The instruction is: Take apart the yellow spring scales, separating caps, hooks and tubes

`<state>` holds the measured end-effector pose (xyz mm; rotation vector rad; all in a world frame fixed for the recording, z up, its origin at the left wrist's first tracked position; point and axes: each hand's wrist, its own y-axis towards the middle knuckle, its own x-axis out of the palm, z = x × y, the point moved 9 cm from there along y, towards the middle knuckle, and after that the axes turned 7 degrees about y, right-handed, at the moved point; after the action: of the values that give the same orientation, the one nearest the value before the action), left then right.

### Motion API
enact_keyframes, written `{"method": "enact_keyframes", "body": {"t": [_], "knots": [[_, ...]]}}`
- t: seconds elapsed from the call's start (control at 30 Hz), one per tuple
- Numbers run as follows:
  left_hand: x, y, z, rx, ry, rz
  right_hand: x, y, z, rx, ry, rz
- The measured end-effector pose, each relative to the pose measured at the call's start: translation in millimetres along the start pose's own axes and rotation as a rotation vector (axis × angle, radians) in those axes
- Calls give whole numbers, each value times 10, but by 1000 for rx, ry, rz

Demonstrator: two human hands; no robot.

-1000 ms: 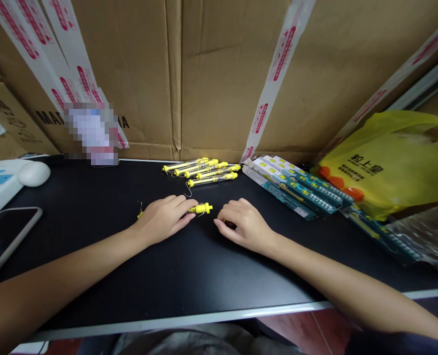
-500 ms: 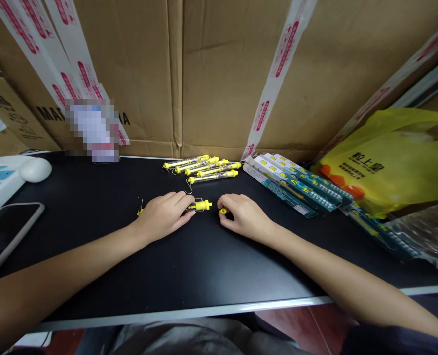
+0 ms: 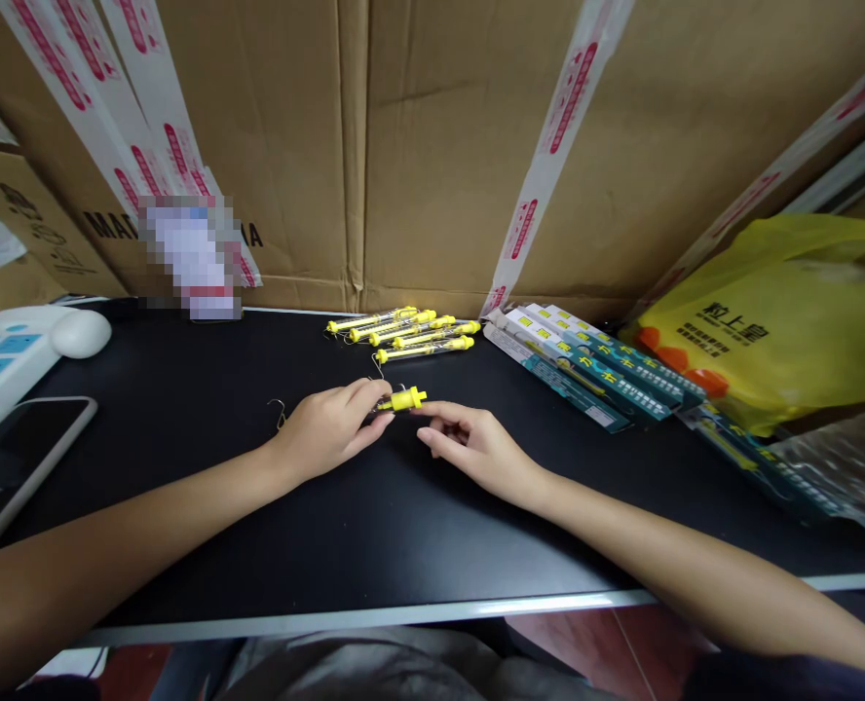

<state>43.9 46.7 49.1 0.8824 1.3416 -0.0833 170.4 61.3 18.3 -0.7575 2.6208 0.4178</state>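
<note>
My left hand (image 3: 331,425) is closed around a tubular spring scale (image 3: 404,399) with a clear body. Its yellow end juts out past the thumb and fingers, pointing right, and a thin wire hook (image 3: 279,414) shows at the wrist side. Most of the tube is hidden under the palm. My right hand (image 3: 480,443) has its index finger stretched out, the tip at or very near the underside of the yellow end. Its thumb is apart and the other fingers are curled. Behind the hands lie several more spring scales (image 3: 425,349) side by side.
Teal and white boxes (image 3: 585,360) lie stacked to the right, with a yellow plastic bag (image 3: 775,312) beside them. On the left are a phone (image 3: 27,467) and a white power strip (image 3: 9,360). Large cardboard boxes (image 3: 432,156) wall off the back of the black table (image 3: 374,545).
My right hand has moved slightly left and stretched out its index finger. The small yellow ring it held is out of sight. My left hand keeps the spring scale in nearly the same place.
</note>
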Motion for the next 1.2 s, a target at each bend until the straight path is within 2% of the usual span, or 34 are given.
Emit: {"method": "enact_keyframes", "body": {"t": [0.23, 0.57, 0.77, 1.03, 1.2], "knots": [[-55, -8, 33, -4, 14, 39, 139, 16, -3, 33, 322, -71], [-8, -13, 129, 32, 31, -7, 118, 16, -72, -6, 328, -17], [55, -25, 74, 7, 64, -58, 63, -19, -80, -98, 44, 11], [101, -28, 64, -6, 66, -142, 60, -77, -277, -399, -447, 31], [90, -16, 89, 7, 113, -167, 87, -98, -338, -449, -602, 31]]}}
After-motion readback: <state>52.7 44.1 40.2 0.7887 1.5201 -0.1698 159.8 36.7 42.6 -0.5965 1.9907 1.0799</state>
